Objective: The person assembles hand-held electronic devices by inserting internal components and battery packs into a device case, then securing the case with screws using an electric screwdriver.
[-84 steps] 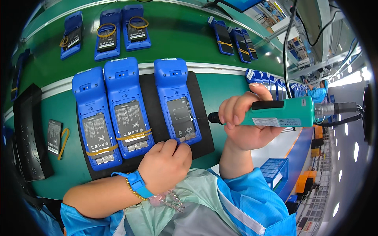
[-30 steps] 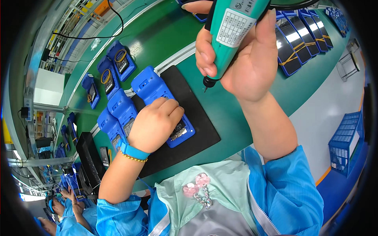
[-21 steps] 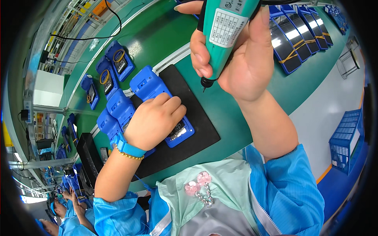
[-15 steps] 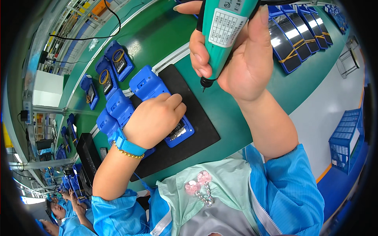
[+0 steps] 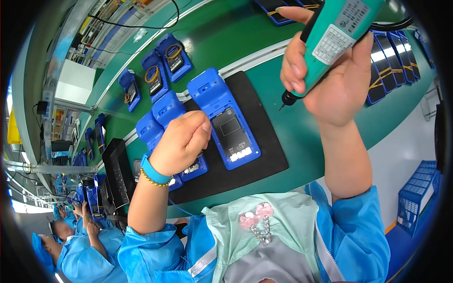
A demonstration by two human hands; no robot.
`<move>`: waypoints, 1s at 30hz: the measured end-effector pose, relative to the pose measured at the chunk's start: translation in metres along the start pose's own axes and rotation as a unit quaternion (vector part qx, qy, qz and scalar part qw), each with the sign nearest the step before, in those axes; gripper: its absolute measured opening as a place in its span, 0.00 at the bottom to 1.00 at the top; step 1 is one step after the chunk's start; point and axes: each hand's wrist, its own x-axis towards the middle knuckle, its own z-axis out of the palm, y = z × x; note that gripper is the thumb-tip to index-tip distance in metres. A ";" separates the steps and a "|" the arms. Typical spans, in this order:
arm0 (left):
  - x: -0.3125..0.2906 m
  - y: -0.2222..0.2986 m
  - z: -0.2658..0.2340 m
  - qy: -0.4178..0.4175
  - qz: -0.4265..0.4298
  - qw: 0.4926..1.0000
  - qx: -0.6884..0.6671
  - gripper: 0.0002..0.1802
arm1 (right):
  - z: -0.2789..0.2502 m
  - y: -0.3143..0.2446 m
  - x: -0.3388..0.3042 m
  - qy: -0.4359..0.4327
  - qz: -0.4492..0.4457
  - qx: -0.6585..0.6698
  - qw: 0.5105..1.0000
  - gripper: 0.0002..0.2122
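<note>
The right hand (image 5: pixel 330 70) grips a teal electric screwdriver (image 5: pixel 337 37), raised above the black mat (image 5: pixel 264 155). The left hand (image 5: pixel 181 144), loosely fisted, rests on the middle blue handheld terminal (image 5: pixel 167 111).

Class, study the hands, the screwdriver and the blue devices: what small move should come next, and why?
Probably lower the screwdriver to the nearest blue device. The right hand holds it raised, its tip clear of the black mat, while the left hand rests closed over the middle device.
</note>
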 end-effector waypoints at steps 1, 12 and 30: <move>-0.004 0.002 0.001 0.001 -0.056 0.997 -0.060 0.12 | 0.001 -0.002 -0.001 -0.002 0.001 0.002 1.000 0.47; -0.091 -0.015 -0.027 0.197 -0.164 0.927 -0.273 0.05 | 0.010 -0.005 -0.001 -0.028 0.001 -0.150 0.988 0.44; -0.286 -0.123 -0.051 0.361 -0.519 0.693 0.346 0.10 | 0.008 0.008 -0.004 -0.003 0.016 -0.175 0.984 0.42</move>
